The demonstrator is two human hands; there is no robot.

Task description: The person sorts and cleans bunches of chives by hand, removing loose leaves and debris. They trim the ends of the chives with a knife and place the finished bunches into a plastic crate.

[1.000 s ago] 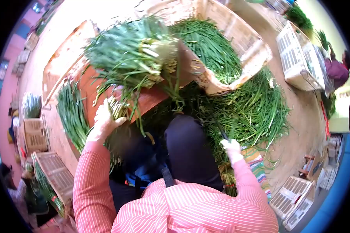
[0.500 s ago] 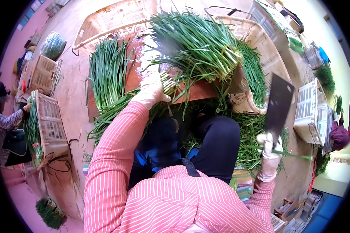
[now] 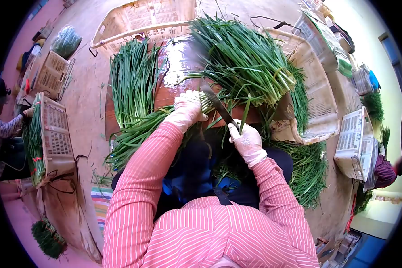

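My left hand [image 3: 188,108], in a whitish glove, is closed around a bundle of green stalks [image 3: 205,102] at the front edge of the reddish-brown board [image 3: 165,100]. The leaves of this bundle trail to the lower left. In my gloved right hand [image 3: 248,142] is the handle of a broad knife [image 3: 218,103], its blade slanting up to the cut ends beside my left hand. A loose green blade stands up by my right fingers. One large pile of greens [image 3: 241,58] lies at the right of the board, and a smaller pile [image 3: 131,80] at the left.
Beyond the board is a plastic crate [image 3: 143,33]; another crate [image 3: 319,98] holding greens is at its right. Cut leaves [image 3: 308,178] cover the floor by my right leg. A co-worker's arm [image 3: 9,126] shows at the far left, another person [image 3: 385,172] at the far right.
My right hand has swung the knife in from the far right to the stalks at my left hand. The left hand keeps its hold. The view has shifted slightly.
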